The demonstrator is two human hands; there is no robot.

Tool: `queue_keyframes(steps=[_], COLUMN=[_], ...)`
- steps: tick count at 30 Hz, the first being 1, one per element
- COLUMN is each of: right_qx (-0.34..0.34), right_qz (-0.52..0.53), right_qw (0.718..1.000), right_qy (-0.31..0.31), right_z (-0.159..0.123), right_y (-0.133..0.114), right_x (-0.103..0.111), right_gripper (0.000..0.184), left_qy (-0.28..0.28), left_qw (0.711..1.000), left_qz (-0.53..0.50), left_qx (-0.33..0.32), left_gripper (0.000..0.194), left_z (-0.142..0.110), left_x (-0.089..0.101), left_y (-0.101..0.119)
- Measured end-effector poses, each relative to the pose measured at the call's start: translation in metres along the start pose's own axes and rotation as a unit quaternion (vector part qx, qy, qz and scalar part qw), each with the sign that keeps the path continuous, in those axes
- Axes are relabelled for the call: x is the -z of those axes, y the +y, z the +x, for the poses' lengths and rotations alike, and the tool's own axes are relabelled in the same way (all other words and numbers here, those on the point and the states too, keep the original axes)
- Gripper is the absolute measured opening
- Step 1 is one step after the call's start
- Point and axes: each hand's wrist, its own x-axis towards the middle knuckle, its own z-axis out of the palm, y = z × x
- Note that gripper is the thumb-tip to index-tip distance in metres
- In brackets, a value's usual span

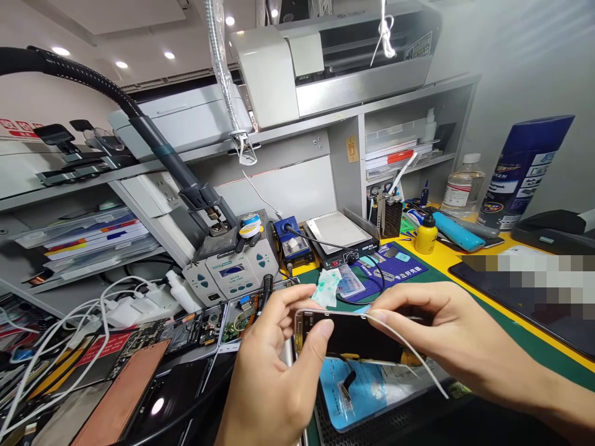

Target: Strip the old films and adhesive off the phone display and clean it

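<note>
Gripping the nine-o'clock end of a thin black rectangular panel (360, 339), our left hand (283, 371) is holding it at five o'clock; our right hand (453, 334) is pinching a slender white strip (423, 360).

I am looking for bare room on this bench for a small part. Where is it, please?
The green mat shows a narrow bare strip between the right hand and the dark screen. A little bare yellow shows between the yellow bottle and that screen. The left side is crowded with phone parts and cables.
</note>
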Motion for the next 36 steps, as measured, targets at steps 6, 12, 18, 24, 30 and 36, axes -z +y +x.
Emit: queue_keyframes(steps=[6,12,18,24,30,36], right_qx=[-0.084,-0.046,-0.041,-0.106,-0.091,-0.040], right_qz=[0.067,0.056,0.049,0.111,0.085,0.022], right_qw=[0.994,0.997,0.998,0.988,0.992,0.999], right_qy=[-0.020,-0.012,-0.018,-0.032,-0.021,-0.006], right_z=[0.001,0.002,0.003,0.008,0.007,-0.002], right_y=[0.006,0.004,0.008,0.014,0.008,0.005], right_x=[0.003,0.005,0.007,0.007,0.005,0.003], right_gripper=[0.026,0.017,0.021,0.030,0.025,0.030], left_qy=[0.016,0.020,-0.011,-0.025,-0.019,0.012], left_qw=[0.986,0.985,0.986,0.983,0.986,0.992], left_qz=[-0.096,-0.106,-0.108,-0.130,-0.127,-0.105], left_qx=[0.135,0.135,0.124,0.128,0.104,0.072], left_gripper=[0.017,0.016,0.020,0.020,0.016,0.015], left_z=[0.002,0.002,0.004,0.004,0.005,0.006], left_x=[-0.002,-0.003,0.001,-0.001,-0.001,-0.002], left_y=[0.022,0.019,0.013,0.006,0.002,0.001])
